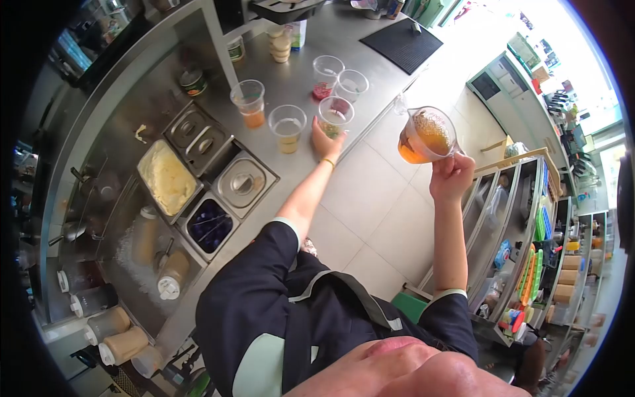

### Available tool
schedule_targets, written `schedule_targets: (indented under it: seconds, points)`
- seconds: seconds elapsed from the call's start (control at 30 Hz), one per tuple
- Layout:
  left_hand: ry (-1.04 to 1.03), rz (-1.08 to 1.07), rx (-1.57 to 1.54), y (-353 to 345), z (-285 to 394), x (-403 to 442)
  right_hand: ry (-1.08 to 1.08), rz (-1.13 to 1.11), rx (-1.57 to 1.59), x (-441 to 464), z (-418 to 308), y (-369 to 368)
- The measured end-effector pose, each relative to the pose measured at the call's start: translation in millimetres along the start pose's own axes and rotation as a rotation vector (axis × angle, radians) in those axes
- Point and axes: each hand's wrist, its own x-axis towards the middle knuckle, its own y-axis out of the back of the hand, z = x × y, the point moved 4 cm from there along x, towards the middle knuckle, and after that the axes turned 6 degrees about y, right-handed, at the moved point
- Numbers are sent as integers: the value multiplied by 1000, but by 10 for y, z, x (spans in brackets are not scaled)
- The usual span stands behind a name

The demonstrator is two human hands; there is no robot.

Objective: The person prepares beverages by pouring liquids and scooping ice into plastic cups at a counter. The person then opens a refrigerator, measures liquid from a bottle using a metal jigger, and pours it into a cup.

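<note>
Pitcher hangs beyond the counter edge (tiled floor below)

Five cups on the tabletop, pans to their left, mat behind, pitcher to their right in right hand

You have passage above the floor, between the surface and the jug; past the cup at your left hand, two farther cups block you, two others crowd its left.
</note>
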Motion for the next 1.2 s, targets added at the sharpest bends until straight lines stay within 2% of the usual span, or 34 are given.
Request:
schedule_targets:
  seconds: [0.03, 0.13, 0.27, 0.37, 0.47, 0.57, 0.67, 0.77, 0.83, 0.9, 0.93, 1.03, 1.07, 1.1, 1.13, 1.17, 1.2]
  points:
    - [46, -77, -40, -17, 1, 24, -5, -62, -22, 76, 32, 108]
    - [-190, -50, 63, 40, 184, -178, -18, -207, -68, 312, 136, 333]
    - [-314, -115, 72, 441, 847, -547, -44, -415, -421, 515, 115, 169]
    - [-363, -142, 140, 872, 1295, -696, 26, -630, -831, 581, 56, -312]
    - [-405, -91, 192, 1361, 1570, -710, 227, -912, -1140, 513, 82, -961]
    - [-396, 10, 270, 1898, 1722, -675, 367, -1323, -1318, 180, 38, -1776]
    - [-350, 123, 222, 2494, 1784, -598, 1050, -1661, -1077, -351, 67, -2427]
    - [-306, 216, 133, 3163, 1830, -561, 1469, -1757, -650, -851, 44, -3008]
    - [-290, 277, 75, 3651, 1749, -521, 1317, -1783, -586, -1109, 65, -3364]
    - [-245, 322, 85, 4179, 1803, -576, 1073, -1844, -731, -1309, 179, -3687]
    - [-228, 357, 73, 4420, 1773, -599, 995, -1843, -689, -1436, 208, -3856]
    - [-180, 459, 15, 5149, 1682, -718, 294, -1620, -354, -1668, 813, -4380]
    - [-161, 480, -54, 5393, 1587, -734, 101, -1472, -138, -1841, 840, -4544]
    - [-145, 498, -122, 5646, 1500, -752, 42, -1442, -141, -1833, 994, -4741]
    - [-153, 510, -177, 5891, 1439, -782, -85, -1246, 78, -1889, 1148, -4945]
    - [-151, 506, -232, 6145, 1404, -825, -129, -1154, 113, -1820, 1291, -5196]
    - [-147, 499, -288, 6402, 1405, -886, -176, -963, 252, -1895, 1257, -5408]
